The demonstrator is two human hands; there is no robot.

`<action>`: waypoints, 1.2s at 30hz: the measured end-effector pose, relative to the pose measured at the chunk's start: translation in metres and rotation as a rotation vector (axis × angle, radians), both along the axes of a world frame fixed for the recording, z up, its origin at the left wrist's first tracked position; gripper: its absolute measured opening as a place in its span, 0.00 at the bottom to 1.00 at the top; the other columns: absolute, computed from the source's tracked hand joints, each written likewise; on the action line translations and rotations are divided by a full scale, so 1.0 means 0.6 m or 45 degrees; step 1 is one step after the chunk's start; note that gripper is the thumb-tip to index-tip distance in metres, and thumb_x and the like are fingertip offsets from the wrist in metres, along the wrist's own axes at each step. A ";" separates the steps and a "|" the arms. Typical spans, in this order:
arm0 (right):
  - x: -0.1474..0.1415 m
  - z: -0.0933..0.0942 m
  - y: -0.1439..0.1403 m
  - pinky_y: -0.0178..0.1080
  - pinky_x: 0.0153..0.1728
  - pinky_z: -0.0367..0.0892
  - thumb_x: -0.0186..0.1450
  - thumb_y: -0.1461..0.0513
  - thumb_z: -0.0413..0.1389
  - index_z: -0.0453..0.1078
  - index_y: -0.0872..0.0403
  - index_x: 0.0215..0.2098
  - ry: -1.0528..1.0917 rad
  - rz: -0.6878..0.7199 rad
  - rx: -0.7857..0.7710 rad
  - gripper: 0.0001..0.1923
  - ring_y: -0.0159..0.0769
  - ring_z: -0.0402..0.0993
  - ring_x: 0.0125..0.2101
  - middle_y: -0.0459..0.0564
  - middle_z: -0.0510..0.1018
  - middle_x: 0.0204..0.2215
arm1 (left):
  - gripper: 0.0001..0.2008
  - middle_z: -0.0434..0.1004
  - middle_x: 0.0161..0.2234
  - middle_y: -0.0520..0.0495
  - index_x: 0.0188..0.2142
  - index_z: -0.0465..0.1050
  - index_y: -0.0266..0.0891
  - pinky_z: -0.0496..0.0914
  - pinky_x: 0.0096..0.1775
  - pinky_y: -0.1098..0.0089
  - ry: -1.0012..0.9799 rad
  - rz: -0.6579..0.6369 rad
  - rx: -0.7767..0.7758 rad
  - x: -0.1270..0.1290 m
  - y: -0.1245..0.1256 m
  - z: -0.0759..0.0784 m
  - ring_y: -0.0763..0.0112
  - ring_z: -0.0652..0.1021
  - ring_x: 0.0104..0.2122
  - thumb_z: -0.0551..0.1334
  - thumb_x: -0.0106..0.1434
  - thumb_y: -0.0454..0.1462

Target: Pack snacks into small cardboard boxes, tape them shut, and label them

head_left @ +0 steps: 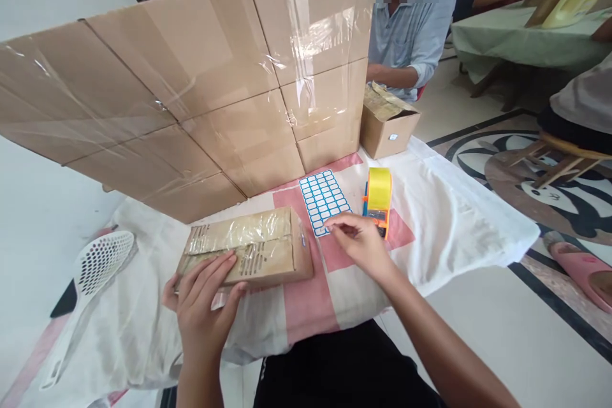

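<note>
A small cardboard box (261, 239) sealed with clear tape lies on the white and pink cloth (444, 217) in front of me. My left hand (203, 306) rests on its near edge, fingers spread over the top. My right hand (358, 242) pinches at the lower corner of a sheet of blue-bordered white labels (322, 197) just right of the box. Whether a label is between the fingers cannot be told. A yellow tape roll in an orange dispenser (378, 194) stands right beside that hand.
A tall flattened cardboard wall (201, 76) covered in tape stands behind the box. Another person in a light blue shirt (411, 32) sits behind a second open box (387, 121). A white slotted scoop (95, 268) lies at left. A pink slipper (581, 268) is on the floor at right.
</note>
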State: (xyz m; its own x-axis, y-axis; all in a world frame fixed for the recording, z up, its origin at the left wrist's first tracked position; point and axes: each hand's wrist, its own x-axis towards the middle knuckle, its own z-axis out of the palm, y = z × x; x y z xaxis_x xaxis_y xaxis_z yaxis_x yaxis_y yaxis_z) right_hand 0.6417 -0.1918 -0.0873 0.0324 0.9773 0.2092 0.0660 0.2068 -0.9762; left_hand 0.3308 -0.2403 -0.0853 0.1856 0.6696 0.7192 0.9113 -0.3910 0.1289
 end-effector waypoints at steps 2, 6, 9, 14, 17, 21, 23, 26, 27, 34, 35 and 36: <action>-0.032 -0.029 -0.011 0.43 0.25 0.68 0.62 0.53 0.60 0.76 0.46 0.29 0.279 0.099 -0.204 0.08 0.39 0.74 0.23 0.46 0.78 0.26 | 0.14 0.84 0.48 0.42 0.52 0.76 0.46 0.54 0.62 0.47 0.008 -0.003 0.005 -0.001 -0.003 0.000 0.52 0.79 0.50 0.65 0.67 0.40; -0.071 -0.049 -0.013 0.36 0.15 0.57 0.55 0.53 0.65 0.72 0.46 0.32 0.610 0.116 -0.429 0.09 0.37 0.71 0.19 0.42 0.75 0.22 | 0.14 0.84 0.48 0.41 0.52 0.76 0.46 0.54 0.62 0.47 0.029 -0.008 0.007 -0.002 -0.007 0.000 0.51 0.79 0.50 0.64 0.67 0.40; -0.088 -0.051 -0.010 0.36 0.18 0.62 0.51 0.57 0.68 0.73 0.46 0.33 0.691 0.048 -0.429 0.13 0.38 0.76 0.24 0.43 0.78 0.26 | 0.14 0.84 0.48 0.41 0.52 0.76 0.46 0.54 0.62 0.46 0.022 -0.008 0.016 -0.001 -0.007 0.000 0.51 0.79 0.50 0.65 0.67 0.39; -0.099 -0.058 -0.005 0.41 0.37 0.73 0.51 0.59 0.67 0.78 0.49 0.28 0.711 -0.063 -0.353 0.06 0.38 0.78 0.32 0.46 0.80 0.28 | 0.15 0.83 0.49 0.42 0.53 0.76 0.46 0.54 0.62 0.48 -0.015 0.006 -0.012 0.003 -0.009 0.001 0.52 0.78 0.51 0.65 0.67 0.38; -0.101 -0.056 -0.005 0.38 0.29 0.67 0.50 0.58 0.68 0.78 0.50 0.27 0.817 0.005 -0.455 0.07 0.35 0.73 0.27 0.45 0.79 0.26 | 0.14 0.84 0.48 0.42 0.52 0.77 0.45 0.54 0.62 0.49 -0.018 0.013 0.012 0.005 -0.009 0.000 0.53 0.78 0.51 0.65 0.67 0.39; -0.104 -0.050 -0.001 0.35 0.24 0.58 0.48 0.58 0.69 0.80 0.53 0.30 0.944 0.003 -0.505 0.11 0.31 0.68 0.25 0.45 0.78 0.25 | 0.13 0.84 0.47 0.41 0.50 0.78 0.43 0.54 0.62 0.50 -0.020 0.008 0.044 0.006 -0.005 -0.003 0.54 0.79 0.50 0.66 0.67 0.40; -0.107 -0.050 0.001 0.35 0.26 0.58 0.48 0.59 0.69 0.79 0.53 0.32 0.970 -0.031 -0.495 0.13 0.31 0.68 0.26 0.44 0.77 0.25 | 0.13 0.84 0.47 0.41 0.50 0.78 0.43 0.54 0.62 0.50 -0.021 0.009 0.035 0.007 -0.005 -0.003 0.54 0.79 0.50 0.66 0.67 0.39; -0.116 -0.055 0.001 0.36 0.30 0.62 0.49 0.60 0.69 0.76 0.52 0.31 0.967 -0.040 -0.487 0.13 0.32 0.69 0.27 0.43 0.75 0.25 | 0.13 0.84 0.47 0.40 0.50 0.78 0.43 0.55 0.62 0.50 -0.022 0.020 0.026 0.008 -0.006 -0.003 0.53 0.79 0.51 0.65 0.67 0.39; -0.119 -0.058 0.001 0.37 0.32 0.63 0.49 0.60 0.68 0.74 0.52 0.31 0.947 -0.042 -0.473 0.13 0.33 0.70 0.28 0.42 0.75 0.25 | 0.13 0.84 0.47 0.40 0.50 0.78 0.42 0.55 0.62 0.49 -0.022 0.022 0.022 0.008 -0.006 -0.003 0.53 0.78 0.51 0.65 0.67 0.40; -0.139 -0.069 0.004 0.38 0.34 0.64 0.55 0.58 0.64 0.67 0.50 0.30 0.641 -0.260 -0.323 0.11 0.33 0.68 0.29 0.41 0.70 0.28 | 0.14 0.83 0.50 0.40 0.52 0.77 0.42 0.53 0.63 0.48 0.010 0.050 -0.032 0.008 -0.002 0.001 0.53 0.78 0.52 0.65 0.67 0.40; -0.138 -0.070 0.003 0.39 0.35 0.65 0.56 0.57 0.62 0.67 0.51 0.29 0.613 -0.252 -0.314 0.09 0.34 0.69 0.30 0.42 0.71 0.28 | 0.14 0.83 0.50 0.40 0.52 0.77 0.43 0.53 0.63 0.48 0.007 0.053 -0.032 0.008 -0.001 0.001 0.53 0.78 0.52 0.65 0.67 0.40; -0.137 -0.072 0.000 0.39 0.37 0.65 0.58 0.56 0.61 0.69 0.51 0.29 0.588 -0.247 -0.305 0.08 0.36 0.71 0.31 0.43 0.73 0.28 | 0.14 0.83 0.50 0.40 0.52 0.77 0.43 0.54 0.62 0.48 0.003 0.055 -0.030 0.009 -0.001 0.002 0.53 0.78 0.52 0.65 0.67 0.40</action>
